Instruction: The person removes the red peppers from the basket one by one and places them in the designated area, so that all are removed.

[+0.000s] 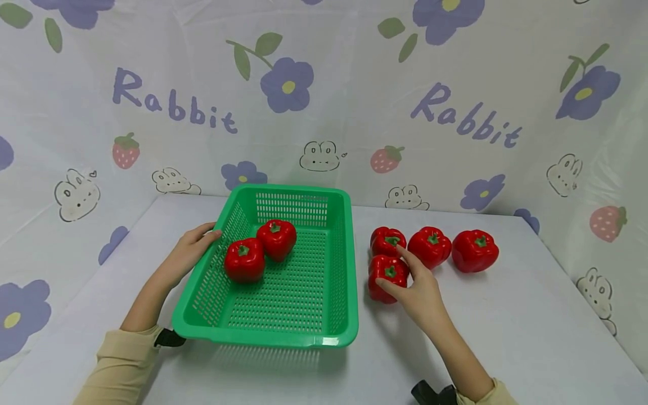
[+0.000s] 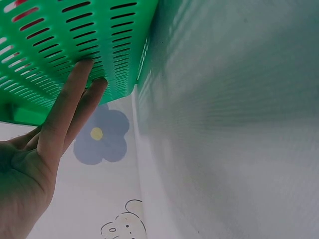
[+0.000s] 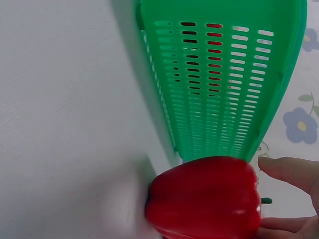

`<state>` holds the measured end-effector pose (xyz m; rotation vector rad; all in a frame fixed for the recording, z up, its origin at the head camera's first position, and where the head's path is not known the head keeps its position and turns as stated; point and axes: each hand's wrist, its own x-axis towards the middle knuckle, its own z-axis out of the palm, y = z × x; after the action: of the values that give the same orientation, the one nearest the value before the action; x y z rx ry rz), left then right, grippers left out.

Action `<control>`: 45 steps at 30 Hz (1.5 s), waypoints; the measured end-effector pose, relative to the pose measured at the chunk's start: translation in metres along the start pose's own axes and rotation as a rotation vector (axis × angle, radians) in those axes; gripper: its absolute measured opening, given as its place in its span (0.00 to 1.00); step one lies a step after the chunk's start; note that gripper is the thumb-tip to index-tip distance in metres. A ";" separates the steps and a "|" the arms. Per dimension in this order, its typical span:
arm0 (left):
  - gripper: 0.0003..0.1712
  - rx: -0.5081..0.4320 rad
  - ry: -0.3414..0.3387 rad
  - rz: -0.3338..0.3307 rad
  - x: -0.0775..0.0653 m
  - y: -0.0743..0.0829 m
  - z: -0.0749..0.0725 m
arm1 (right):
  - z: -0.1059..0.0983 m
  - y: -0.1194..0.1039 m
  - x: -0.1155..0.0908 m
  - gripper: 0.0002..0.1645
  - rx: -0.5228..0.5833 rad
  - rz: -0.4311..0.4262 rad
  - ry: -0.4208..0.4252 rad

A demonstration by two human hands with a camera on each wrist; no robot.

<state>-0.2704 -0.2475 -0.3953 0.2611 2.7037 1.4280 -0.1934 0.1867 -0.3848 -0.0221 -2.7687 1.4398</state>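
"Four peppers [image 1: 429,247] on the worktop [image 1: 536,315], all right of the green basket [image 1: 351,253]. Which one's the deal, and which hand is closer?"

"Near red pepper [image 1: 381,269], the one just right of the basket wall. Right hand [image 1: 420,289], easily: it comes in from the near right, so the pepper lies to its left, under the thumb and fingertips."

"Any long axis to line up with?"

"Nah, it looks roundish, stem up. The basket's the long one, running near to far."

"Got hold of it yet?"

"Doesn't look like it. Thumb and fingers are spread around the stem end, no closed pinch; can't tell about light contact. Far side looks tight imo, another red pepper [image 1: 382,239] is touching it or nearly."

"And the left hand [image 1: 187,250]?"

"Well apart from that pepper, across the basket. Fingers fairly straight against the basket's left side, not wrapped round anything I can see."
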 end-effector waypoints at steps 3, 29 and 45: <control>0.33 -0.004 -0.003 0.001 0.000 0.001 0.000 | -0.001 -0.002 0.000 0.47 -0.003 -0.003 0.011; 0.34 -0.023 -0.008 0.001 0.001 0.000 0.001 | 0.011 -0.055 0.020 0.46 0.226 -0.091 0.022; 0.34 -0.013 -0.002 -0.004 0.000 0.000 0.000 | 0.019 -0.088 0.025 0.44 0.382 -0.130 -0.038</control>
<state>-0.2705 -0.2470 -0.3954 0.2552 2.6914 1.4427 -0.2194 0.1212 -0.3235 0.1881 -2.4189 1.9173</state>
